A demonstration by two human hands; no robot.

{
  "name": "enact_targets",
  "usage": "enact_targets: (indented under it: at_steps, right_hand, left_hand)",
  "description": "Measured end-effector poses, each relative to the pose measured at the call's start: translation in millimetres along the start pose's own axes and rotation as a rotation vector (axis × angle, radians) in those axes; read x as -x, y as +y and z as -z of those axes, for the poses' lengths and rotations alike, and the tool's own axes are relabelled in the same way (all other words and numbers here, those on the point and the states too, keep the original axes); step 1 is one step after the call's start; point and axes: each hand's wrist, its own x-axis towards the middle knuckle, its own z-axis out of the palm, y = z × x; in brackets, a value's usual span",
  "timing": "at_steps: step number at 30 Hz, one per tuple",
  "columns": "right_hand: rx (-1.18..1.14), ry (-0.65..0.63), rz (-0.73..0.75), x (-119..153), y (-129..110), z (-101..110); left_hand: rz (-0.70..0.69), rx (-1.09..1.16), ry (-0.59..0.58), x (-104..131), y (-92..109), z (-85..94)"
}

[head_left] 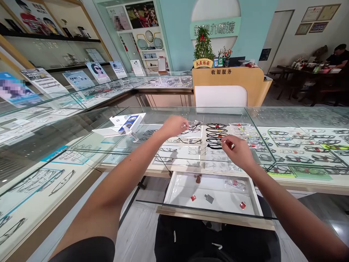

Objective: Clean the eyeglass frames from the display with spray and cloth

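My left hand (175, 126) reaches out over the glass counter, its fingers closed on a pair of thin-rimmed eyeglasses (195, 126). More eyeglasses (189, 141) lie just below it on a white surface. To the right, my right hand (237, 150) is curled, with thumb and forefinger pinched at the right end of a black pair of eyeglasses (215, 146). That pair is lowest in a column of black frames (216, 126), some with red or yellow labels. Clear frames (240, 126) lie just beyond the right hand.
An open white drawer (185, 208) below the counter holds red packets, a grey tag and a plastic-wrapped item. An open white box (131, 123) and a small bottle (132, 135) stand left. Glass edges run along the display cases. A person (338, 56) sits far right.
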Motion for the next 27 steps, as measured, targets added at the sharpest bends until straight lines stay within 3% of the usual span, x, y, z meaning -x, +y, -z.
enact_targets:
  at_steps: [4, 12, 20, 27]
  right_hand:
    - [-0.009, 0.012, -0.009, -2.4, 4.4, -3.4]
    - [-0.011, -0.014, -0.048, 0.1, 3.0, -8.1]
    - [-0.010, -0.034, -0.096, 0.2, 4.1, -8.5]
    - [-0.059, -0.041, -0.112, -0.1, 2.2, -9.7]
  left_hand:
    - [-0.029, -0.146, -0.096, -14.1, -0.7, -11.8]
    - [-0.059, -0.205, -0.143, -34.4, -3.0, -34.0]
    - [-0.090, -0.242, -0.188, -40.3, -8.0, -55.4]
    - [-0.088, -0.255, -0.210, -40.8, -7.0, -61.0]
